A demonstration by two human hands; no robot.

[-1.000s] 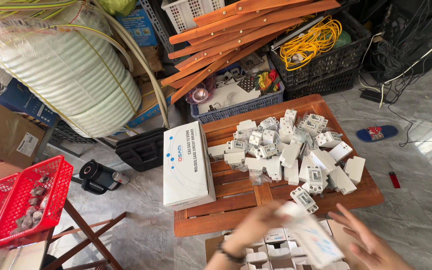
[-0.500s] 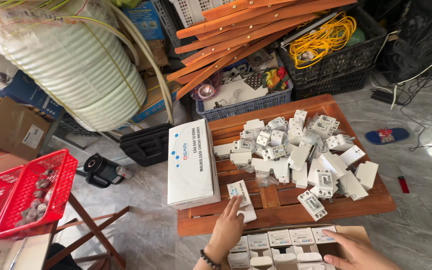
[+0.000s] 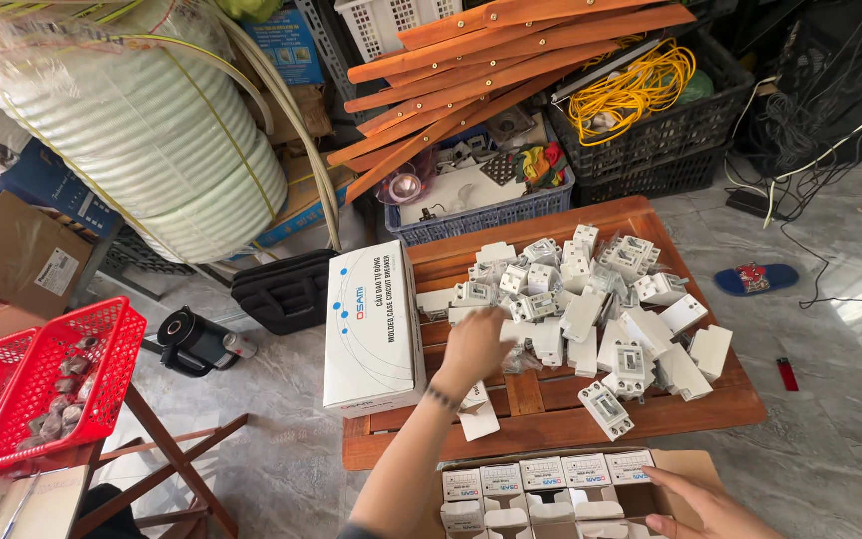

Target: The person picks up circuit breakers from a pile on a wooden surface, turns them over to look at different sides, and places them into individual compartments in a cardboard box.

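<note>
My left hand [image 3: 473, 349] reaches out over the low wooden table [image 3: 551, 404], its fingers curled down at the near edge of a heap of small white circuit breakers [image 3: 576, 299]; what it grips is hidden. A small white carton [image 3: 478, 415] lies just below that wrist. My right hand [image 3: 705, 504] rests open-fingered on the edge of a cardboard box [image 3: 685, 467] filled with rows of small white cartons [image 3: 541, 484]. A long white box [image 3: 373, 324] lies on the table's left end.
A blue crate [image 3: 481, 215] and a black crate with yellow cable [image 3: 641, 120] stand behind the table under orange wooden slats [image 3: 511, 50]. A large white hose coil [image 3: 142, 130] is at left, red baskets [image 3: 42, 384] at lower left. A black bag [image 3: 286, 289] lies on the floor.
My left hand has let go of a small white carton on the table and moved forward into the heap of breakers. My right hand has stayed at the cardboard box.
</note>
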